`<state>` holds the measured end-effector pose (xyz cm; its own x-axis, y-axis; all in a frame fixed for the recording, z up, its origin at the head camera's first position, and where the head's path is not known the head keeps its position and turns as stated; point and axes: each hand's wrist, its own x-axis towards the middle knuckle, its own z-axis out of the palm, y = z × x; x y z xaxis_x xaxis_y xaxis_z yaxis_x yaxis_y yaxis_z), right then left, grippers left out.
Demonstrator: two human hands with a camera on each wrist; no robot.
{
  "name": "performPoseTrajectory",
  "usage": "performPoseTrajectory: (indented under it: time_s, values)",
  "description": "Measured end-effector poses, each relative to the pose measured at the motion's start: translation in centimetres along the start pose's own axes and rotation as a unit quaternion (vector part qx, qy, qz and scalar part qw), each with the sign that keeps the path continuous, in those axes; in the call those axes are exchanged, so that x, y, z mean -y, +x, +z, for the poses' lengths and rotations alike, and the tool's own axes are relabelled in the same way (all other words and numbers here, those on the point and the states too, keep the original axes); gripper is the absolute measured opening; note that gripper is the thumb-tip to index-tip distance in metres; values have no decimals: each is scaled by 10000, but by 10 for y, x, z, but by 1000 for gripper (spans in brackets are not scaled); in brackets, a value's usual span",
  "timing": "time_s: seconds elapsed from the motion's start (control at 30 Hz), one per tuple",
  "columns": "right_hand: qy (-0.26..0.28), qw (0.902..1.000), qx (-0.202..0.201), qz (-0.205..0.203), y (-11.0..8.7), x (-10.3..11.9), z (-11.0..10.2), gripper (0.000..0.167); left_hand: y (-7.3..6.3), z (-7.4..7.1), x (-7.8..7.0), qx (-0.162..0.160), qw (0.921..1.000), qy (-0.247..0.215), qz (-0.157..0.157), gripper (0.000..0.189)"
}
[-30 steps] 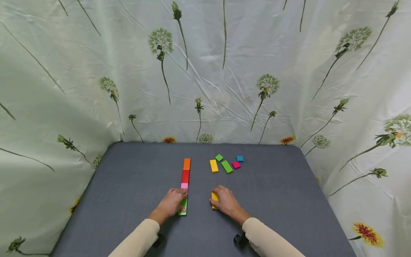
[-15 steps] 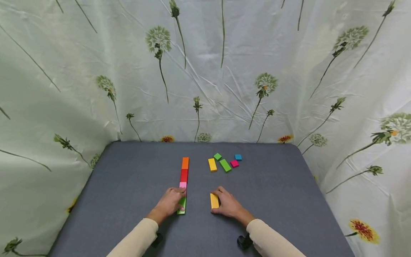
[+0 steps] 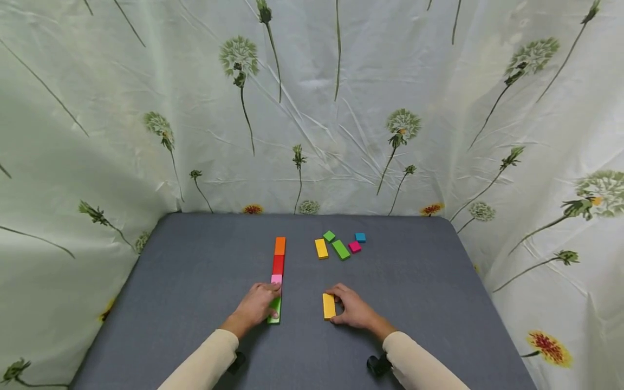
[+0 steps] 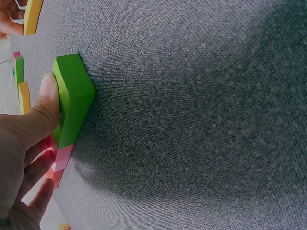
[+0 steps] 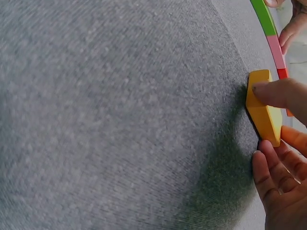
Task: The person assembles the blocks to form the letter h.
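A straight row runs away from me in the head view: a green block (image 3: 275,310) nearest, then a pink block (image 3: 276,279), a red block (image 3: 278,264) and an orange block (image 3: 280,246) at the far end. My left hand (image 3: 255,304) rests on its near part, thumb on the green block's top and fingers by the pink one. To the right, my right hand (image 3: 355,309) pinches a yellow block (image 3: 329,306) by its two ends, thumb at the near end (image 5: 260,109). This block lies on the table, roughly parallel to the row with a gap between.
Farther back on the grey table (image 3: 400,281) lie a second yellow block (image 3: 321,248), a long green block (image 3: 341,250), a small green block (image 3: 329,236), a magenta block (image 3: 355,247) and a blue block (image 3: 360,237). A flower-printed curtain (image 3: 312,108) surrounds the table.
My right hand has shifted its grip to the yellow block's right side and moved the block slightly right, away from the row. The left hand stays on the row.
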<state>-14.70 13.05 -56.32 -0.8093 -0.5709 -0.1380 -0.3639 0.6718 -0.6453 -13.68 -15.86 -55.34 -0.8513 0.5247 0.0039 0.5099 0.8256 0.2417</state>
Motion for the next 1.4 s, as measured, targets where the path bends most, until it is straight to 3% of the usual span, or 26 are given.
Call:
performPoseTrajectory:
  time_s: [0.17,0.43,0.83,1.17,1.4]
  values:
    - [94,9999,-70,0,-1,-5,1,57,-1,-1,1,90,10000,-16,-37,59]
    - [450,9990,-73,38,0,-6,1,57,-2,1,5,-369,9981,347,351,58]
    - [353,9993,-65,35,1,-6,4,56,-2,1,4,-266,9993,186,194,56]
    - [480,9988,-45,-37,0,-9,4,59,-3,-3,1,-275,9989,262,282,57]
    - [969,9950,-205,-136,1,-12,-7,69,-4,0,2,-315,9985,331,315,57]
